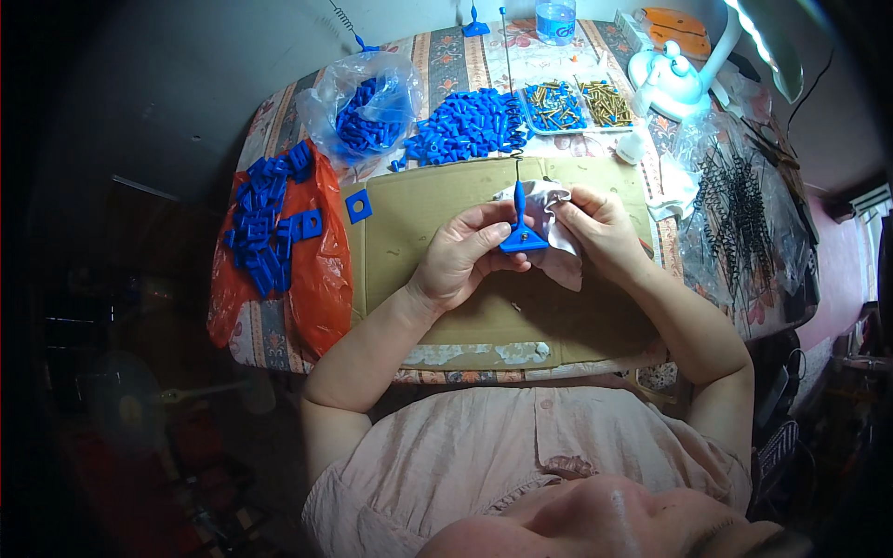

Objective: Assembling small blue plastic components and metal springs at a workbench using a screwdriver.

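Observation:
My left hand (468, 249) is closed on the flat base of a blue antenna-like piece (520, 218), thumb on its near left edge. The piece stands upright, with a tapered blue stem, a black coil spring (516, 139) and a thin rod ending in a small blue tip. My right hand (600, 227) pinches a crumpled whitish cloth (561, 249) beside and behind the base. Whether the cloth touches the base cannot be made out. Both hands are over a brown cardboard sheet (437, 327). One loose square blue plate with a hole (358, 206) lies at its left edge.
Blue square bases (265, 219) lie on a red bag (326, 270). Behind are a bag of blue parts (367, 116), a blue heap (465, 126) and a tray of brass pieces (609, 102). Black spring rods (739, 209) and a lamp (674, 79) stand right.

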`<action>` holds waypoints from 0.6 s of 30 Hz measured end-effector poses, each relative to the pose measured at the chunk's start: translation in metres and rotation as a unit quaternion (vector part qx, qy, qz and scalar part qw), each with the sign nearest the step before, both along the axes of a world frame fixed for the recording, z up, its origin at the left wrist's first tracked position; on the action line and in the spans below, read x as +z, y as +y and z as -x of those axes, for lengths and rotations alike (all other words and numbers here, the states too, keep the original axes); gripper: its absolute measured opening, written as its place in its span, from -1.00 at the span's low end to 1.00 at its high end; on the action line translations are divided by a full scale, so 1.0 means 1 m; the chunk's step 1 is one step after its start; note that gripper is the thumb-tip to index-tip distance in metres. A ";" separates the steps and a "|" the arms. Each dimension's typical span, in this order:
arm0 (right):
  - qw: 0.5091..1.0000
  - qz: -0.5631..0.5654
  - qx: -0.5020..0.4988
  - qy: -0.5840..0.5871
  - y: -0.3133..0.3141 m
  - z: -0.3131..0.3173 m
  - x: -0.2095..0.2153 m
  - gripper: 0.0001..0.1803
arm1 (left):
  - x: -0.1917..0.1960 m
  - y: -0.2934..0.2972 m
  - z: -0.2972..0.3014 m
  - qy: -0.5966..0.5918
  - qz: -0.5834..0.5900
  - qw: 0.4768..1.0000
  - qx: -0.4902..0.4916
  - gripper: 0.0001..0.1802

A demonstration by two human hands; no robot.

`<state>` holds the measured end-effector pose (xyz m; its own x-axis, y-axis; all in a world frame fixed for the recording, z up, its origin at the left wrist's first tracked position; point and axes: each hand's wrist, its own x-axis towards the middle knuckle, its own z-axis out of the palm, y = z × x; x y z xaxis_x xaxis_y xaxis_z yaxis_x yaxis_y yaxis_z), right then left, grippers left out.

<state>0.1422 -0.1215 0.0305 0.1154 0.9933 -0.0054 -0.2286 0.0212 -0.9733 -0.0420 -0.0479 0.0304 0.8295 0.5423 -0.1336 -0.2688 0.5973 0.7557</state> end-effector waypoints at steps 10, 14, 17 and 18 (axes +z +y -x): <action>0.903 -0.060 -0.009 -0.426 -0.014 -0.008 0.014 -0.72 | 0.006 0.013 -0.002 0.020 -0.004 1.000 -0.012 -0.77; 0.853 -0.149 -0.038 -0.498 -0.015 -0.010 0.017 -0.65 | 0.019 0.023 -0.011 0.054 -0.016 0.998 0.006 -0.83; 0.841 -0.199 -0.064 -0.499 -0.013 -0.017 0.018 -0.69 | 0.030 0.030 -0.025 0.052 -0.033 0.998 -0.007 -0.80; 0.849 -0.212 -0.060 -0.480 -0.012 -0.020 0.018 -0.73 | 0.029 0.034 -0.030 0.052 -0.036 0.998 -0.012 -0.80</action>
